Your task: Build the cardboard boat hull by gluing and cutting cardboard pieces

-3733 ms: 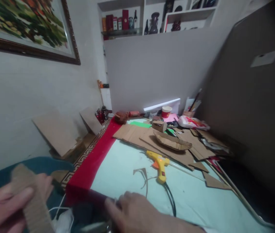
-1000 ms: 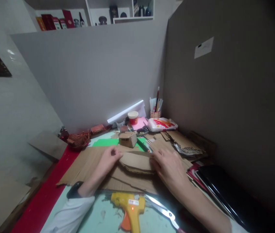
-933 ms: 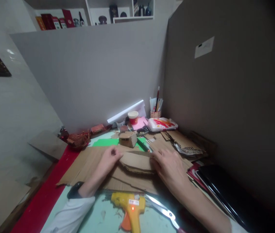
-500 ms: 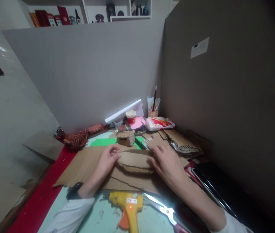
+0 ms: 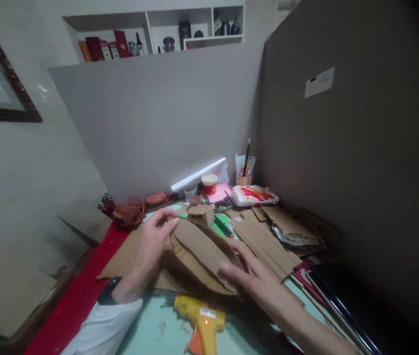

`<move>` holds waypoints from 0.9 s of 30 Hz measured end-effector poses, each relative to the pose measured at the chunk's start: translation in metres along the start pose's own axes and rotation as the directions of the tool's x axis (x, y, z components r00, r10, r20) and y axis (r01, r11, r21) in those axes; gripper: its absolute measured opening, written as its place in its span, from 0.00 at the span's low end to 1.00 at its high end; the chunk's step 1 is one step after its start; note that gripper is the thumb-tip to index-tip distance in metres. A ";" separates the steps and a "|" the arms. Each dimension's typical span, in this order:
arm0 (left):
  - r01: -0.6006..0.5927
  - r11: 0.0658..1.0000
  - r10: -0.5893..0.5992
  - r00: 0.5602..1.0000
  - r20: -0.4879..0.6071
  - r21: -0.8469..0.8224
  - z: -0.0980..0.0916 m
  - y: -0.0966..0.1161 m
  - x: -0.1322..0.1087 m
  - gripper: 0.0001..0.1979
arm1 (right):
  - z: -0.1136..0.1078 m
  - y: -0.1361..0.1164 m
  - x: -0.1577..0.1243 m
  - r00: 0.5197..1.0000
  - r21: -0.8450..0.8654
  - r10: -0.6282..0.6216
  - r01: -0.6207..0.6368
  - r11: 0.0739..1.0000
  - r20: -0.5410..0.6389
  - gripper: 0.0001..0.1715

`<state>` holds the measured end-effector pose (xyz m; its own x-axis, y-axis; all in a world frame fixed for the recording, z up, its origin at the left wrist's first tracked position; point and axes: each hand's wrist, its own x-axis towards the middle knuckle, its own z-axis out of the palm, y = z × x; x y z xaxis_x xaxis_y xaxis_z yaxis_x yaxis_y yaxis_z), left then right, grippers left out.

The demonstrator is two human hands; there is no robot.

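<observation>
Between my two hands is a curved cardboard piece (image 5: 202, 246), shaped like a shallow boat hull with raised, rough-cut edges. It is tilted, its far left end higher than its near right end. My left hand (image 5: 153, 241) pinches the left end with thumb and fingers. My right hand (image 5: 248, 270) grips the right end, thumb on the inner face and fingers behind the wall. A cardboard sheet (image 5: 121, 261) lies beneath and to the left. Nearer me rests a yellow hot glue gun (image 5: 206, 320) with an orange trigger and a lit red light.
Behind the hands are a small corrugated cardboard block (image 5: 204, 215), green paper (image 5: 225, 228) and a paper cup (image 5: 209, 184). Cardboard scraps (image 5: 268, 241), a tissue pack (image 5: 254, 195) and a black glossy case (image 5: 350, 291) lie to the right. Grey partitions (image 5: 157, 123) enclose the back and right.
Both hands have lifted and tilted the cardboard piece, its right end swinging down toward me. The scissors beside the glue gun are now mostly hidden by my right arm. My view has shifted left and up.
</observation>
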<state>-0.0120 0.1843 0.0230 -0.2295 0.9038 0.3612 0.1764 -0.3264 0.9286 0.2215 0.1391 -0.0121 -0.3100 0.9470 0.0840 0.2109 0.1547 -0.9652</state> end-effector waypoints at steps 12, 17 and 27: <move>0.201 0.927 -0.202 0.979 0.031 -0.317 0.021 0.009 -0.031 0.14 | 0.036 -0.007 -0.026 0.985 0.453 0.141 -0.171 0.875 0.101 0.45; 0.232 0.901 -0.214 0.973 0.090 -0.368 0.025 0.014 -0.034 0.12 | 0.033 -0.006 -0.032 0.983 0.454 0.148 -0.182 0.872 0.109 0.40; 0.264 0.860 -0.200 0.962 0.188 -0.436 0.024 0.036 -0.038 0.13 | 0.038 0.001 -0.040 0.984 0.420 0.095 -0.150 0.895 0.149 0.41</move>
<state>0.0256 0.1451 0.0411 -0.0759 0.9864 0.1456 -0.3259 -0.1625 0.9313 0.1989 0.0907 -0.0262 -0.4230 0.9050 -0.0462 -0.1536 -0.1219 -0.9806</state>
